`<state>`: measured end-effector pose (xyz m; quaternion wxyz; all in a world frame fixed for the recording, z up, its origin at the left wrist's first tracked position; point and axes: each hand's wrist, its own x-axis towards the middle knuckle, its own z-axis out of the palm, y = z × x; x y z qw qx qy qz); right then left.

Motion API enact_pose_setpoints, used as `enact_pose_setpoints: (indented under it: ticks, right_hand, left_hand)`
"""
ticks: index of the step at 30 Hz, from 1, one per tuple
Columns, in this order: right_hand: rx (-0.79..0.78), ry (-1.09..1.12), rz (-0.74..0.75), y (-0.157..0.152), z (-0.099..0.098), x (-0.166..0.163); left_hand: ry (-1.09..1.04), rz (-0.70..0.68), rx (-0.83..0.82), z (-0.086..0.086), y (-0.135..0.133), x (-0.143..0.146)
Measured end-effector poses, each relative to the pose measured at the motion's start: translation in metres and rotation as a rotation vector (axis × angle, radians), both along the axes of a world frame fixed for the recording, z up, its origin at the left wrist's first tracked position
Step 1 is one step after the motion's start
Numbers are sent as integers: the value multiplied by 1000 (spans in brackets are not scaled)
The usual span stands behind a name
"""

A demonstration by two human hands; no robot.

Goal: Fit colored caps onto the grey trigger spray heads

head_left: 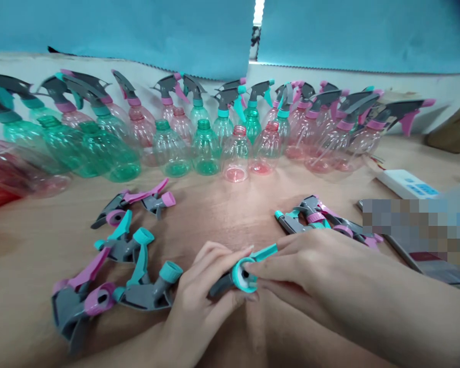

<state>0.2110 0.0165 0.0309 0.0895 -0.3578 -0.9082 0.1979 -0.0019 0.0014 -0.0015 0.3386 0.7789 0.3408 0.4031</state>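
Both hands meet at the near middle of a wooden table (222,209) around one grey spray trigger head with a teal collar (242,275). My left hand (205,296) grips its grey body from below, fingers curled. My right hand (310,271) pinches the teal collar and trigger with its fingertips. Loose trigger heads in grey with pink or teal parts lie to the left (122,271) and behind my right hand (322,220).
Several green and pink plastic bottles (203,148), some capped with trigger heads, stand in rows along the back wall. A white remote-like device (406,184) and a dark flat object lie at the right. A brown box (454,130) sits far right.
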Motion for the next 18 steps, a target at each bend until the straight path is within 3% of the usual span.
enact_pose_setpoints:
  ticks: [5, 8, 10, 18]
  right_hand:
    - [-299, 130, -30, 7, 50, -16]
    - [-628, 211, 16, 24, 55, -12]
    - [-720, 220, 36, 30, 51, -9]
    - [-201, 136, -30, 6, 51, -16]
  left_hand:
    - [5, 13, 46, 2, 0, 0]
    - [23, 12, 107, 2, 0, 1]
    - [34, 8, 135, 2, 0, 1]
    - [84, -26, 78, 5, 0, -1]
